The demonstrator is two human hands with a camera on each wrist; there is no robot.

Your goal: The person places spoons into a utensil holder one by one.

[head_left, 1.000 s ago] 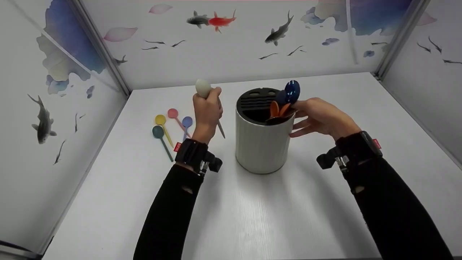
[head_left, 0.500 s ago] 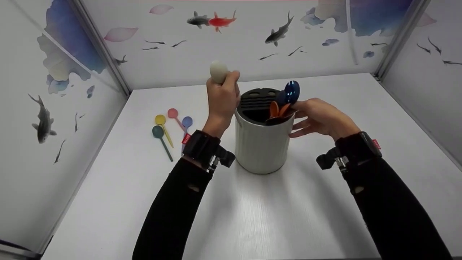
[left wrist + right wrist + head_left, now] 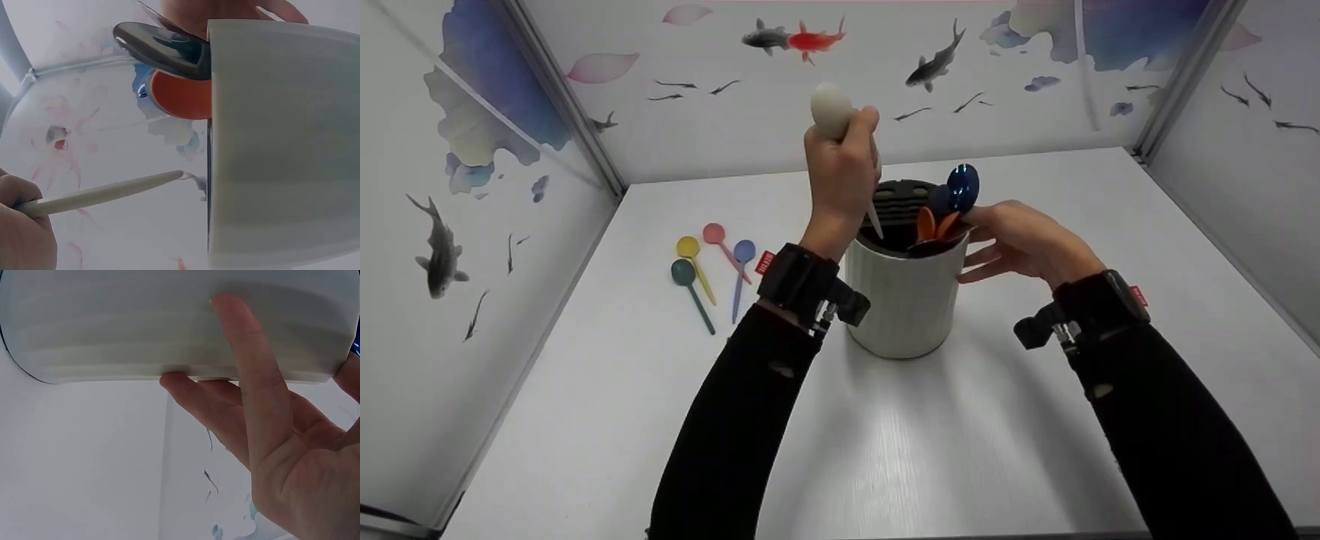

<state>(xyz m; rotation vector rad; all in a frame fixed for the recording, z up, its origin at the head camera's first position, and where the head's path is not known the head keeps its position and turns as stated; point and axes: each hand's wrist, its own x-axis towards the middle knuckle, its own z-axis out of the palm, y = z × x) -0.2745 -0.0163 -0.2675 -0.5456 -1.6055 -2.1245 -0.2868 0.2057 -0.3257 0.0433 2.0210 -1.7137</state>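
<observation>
My left hand (image 3: 841, 172) grips a white spoon (image 3: 831, 112), its bowl up and its thin handle pointing down. In the left wrist view the handle (image 3: 107, 194) ends just short of the rim of a white cylindrical utensil holder (image 3: 281, 140). Orange spoons (image 3: 926, 223) and a shiny blue spoon (image 3: 963, 187) stand in the holder's right side, with a dark spoon (image 3: 169, 50) leaning over the rim. On the right, my right hand (image 3: 1027, 240) rests against the holder's wall with fairly straight fingers, its thumb up by the rim.
Left of the holder, a dark green spoon (image 3: 683, 271), a yellow spoon (image 3: 688, 246), a pink spoon (image 3: 714, 233) and a blue-violet spoon (image 3: 744, 251) lie on the white table (image 3: 607, 420). Printed walls enclose the table's back and sides.
My left hand has carried the white spoon up and to the right, from beside the holder to above its opening. The right hand has stayed at the holder's wall.
</observation>
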